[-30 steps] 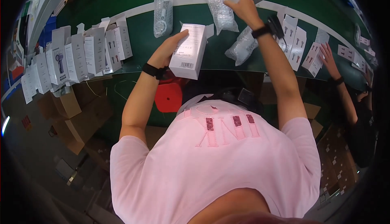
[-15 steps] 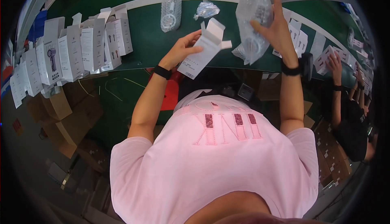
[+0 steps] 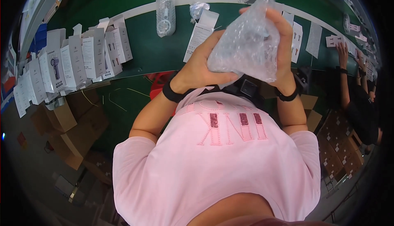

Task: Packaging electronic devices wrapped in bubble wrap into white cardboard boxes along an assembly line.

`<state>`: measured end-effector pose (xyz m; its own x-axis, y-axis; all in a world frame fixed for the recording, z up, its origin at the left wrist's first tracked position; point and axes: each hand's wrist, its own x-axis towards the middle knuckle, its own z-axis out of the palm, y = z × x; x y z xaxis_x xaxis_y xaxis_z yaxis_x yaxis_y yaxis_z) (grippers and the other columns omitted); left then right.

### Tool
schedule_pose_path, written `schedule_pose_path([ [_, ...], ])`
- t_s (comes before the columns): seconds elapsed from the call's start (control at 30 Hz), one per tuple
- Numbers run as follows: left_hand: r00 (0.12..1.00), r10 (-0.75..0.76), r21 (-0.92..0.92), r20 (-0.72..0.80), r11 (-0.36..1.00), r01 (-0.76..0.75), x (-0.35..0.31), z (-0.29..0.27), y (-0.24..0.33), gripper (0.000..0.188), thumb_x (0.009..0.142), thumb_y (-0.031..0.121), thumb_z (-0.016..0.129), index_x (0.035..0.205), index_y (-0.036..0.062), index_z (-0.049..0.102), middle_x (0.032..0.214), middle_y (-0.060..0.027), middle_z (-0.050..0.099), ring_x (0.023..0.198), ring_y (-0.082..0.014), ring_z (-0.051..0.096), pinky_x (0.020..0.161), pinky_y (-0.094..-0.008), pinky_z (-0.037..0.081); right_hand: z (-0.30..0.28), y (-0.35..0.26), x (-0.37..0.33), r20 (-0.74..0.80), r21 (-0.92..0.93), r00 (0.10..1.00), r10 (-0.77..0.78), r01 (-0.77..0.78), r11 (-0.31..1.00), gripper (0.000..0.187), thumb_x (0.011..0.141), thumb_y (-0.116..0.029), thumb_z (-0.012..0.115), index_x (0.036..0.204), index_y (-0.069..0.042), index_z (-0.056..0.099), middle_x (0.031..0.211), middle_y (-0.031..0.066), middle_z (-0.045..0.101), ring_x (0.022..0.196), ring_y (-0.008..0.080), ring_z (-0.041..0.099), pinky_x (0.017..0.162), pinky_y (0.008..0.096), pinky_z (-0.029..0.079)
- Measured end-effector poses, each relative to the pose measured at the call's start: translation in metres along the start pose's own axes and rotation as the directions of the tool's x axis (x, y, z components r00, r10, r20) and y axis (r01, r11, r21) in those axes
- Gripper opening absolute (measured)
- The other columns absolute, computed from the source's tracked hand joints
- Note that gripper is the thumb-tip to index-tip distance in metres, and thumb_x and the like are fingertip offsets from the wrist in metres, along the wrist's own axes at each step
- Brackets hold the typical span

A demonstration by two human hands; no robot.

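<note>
Bubble bag (image 3: pixel 246 47) rests between our left hand (image 3: pixel 200 68) and right hand (image 3: pixel 285 47), both holding it; it could slip if either grip slackens on slick plastic.

Workshop — row of boxes (image 3: pixel 95 53), green workbench (image 3: pixel 141 37)

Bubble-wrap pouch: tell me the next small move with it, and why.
Perhaps squeeze the bubble-wrap pouch narrower between left hand and right hand: both hold it, its wrap flares wide at the near end, and it looks broader than the white box, whose flap stands open.
</note>
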<state>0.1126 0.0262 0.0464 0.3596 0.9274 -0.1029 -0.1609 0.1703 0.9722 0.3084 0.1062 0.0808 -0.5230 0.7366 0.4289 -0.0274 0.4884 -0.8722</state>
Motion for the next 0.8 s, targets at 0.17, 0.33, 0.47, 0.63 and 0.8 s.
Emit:
schedule_pose_path([
  [0.17, 0.994, 0.107, -0.173, -0.009, 0.979, -0.107, -0.018, -0.007, -0.009, 0.081, 0.072, 0.027, 0.079, 0.137, 0.0022, 0.037, 0.127, -0.0142, 0.051, 0.114, -0.0235, 0.052, 0.096, -0.0384, 0.043, -0.032, -0.06, 0.048, 0.27, -0.56, 0.909, -0.318, 0.417, 0.716, 0.028, 0.065, -0.008, 0.075, 0.09, -0.003, 0.064, 0.118, 0.023, 0.061, 0.097, 0.035, 0.06, 0.079, 0.0376, 0.05],
  [0.33, 0.905, 0.134, -0.913, 0.404, 0.121, 0.39, -0.008, 0.015, -0.03, 0.075, 0.086, 0.048, 0.055, 0.142, 0.0039, 0.032, 0.113, -0.0223, 0.051, 0.09, -0.039, 0.058, 0.057, -0.0519, 0.059, -0.01, -0.071, 0.058, 0.308, -0.471, 0.852, -0.423, 0.523, 0.711, 0.034, 0.063, -0.007, 0.075, 0.096, -0.003, 0.068, 0.095, 0.0112, 0.062, 0.067, 0.0217, 0.051, 0.056, 0.0306, 0.04],
  [0.47, 0.834, 0.118, -0.79, 0.539, -0.273, 0.549, -0.006, 0.015, -0.012, 0.064, 0.09, 0.052, 0.049, 0.13, 0.0023, 0.042, 0.102, -0.0266, 0.049, 0.073, -0.0436, 0.055, 0.039, -0.0448, 0.055, 0.003, -0.071, 0.053, 0.321, -0.508, 0.859, -0.399, 0.511, 0.693, 0.046, 0.059, -0.008, 0.074, 0.105, -0.004, 0.069, 0.082, 0.0035, 0.051, 0.063, 0.0174, 0.047, 0.052, 0.0273, 0.037],
  [0.63, 0.708, 0.497, -0.681, 0.501, -0.279, 0.678, 0.005, 0.022, -0.03, 0.054, 0.09, 0.054, 0.047, 0.113, 0.0057, 0.053, 0.094, -0.0272, 0.052, 0.062, -0.0413, 0.055, 0.036, -0.0412, 0.045, 0.021, -0.065, 0.054, 0.256, -0.371, 0.873, -0.414, 0.485, 0.792, 0.046, 0.058, -0.004, 0.072, 0.104, -0.004, 0.069, 0.088, 0.0062, 0.047, 0.065, 0.0174, 0.048, 0.056, 0.0296, 0.038],
  [0.8, 0.765, 0.432, -0.761, 0.478, -0.23, 0.606, 0.005, 0.017, -0.034, 0.059, 0.089, 0.059, 0.045, 0.122, 0.0113, 0.052, 0.097, -0.0254, 0.056, 0.066, -0.0436, 0.057, 0.046, -0.0493, 0.049, 0.022, -0.059, 0.067, -0.007, -0.472, 0.969, -0.247, 0.214, 0.855, 0.082, 0.059, -0.021, 0.089, 0.129, 0.0, 0.052, 0.124, 0.0142, 0.051, 0.098, 0.0261, 0.059, 0.085, 0.0332, 0.047],
])
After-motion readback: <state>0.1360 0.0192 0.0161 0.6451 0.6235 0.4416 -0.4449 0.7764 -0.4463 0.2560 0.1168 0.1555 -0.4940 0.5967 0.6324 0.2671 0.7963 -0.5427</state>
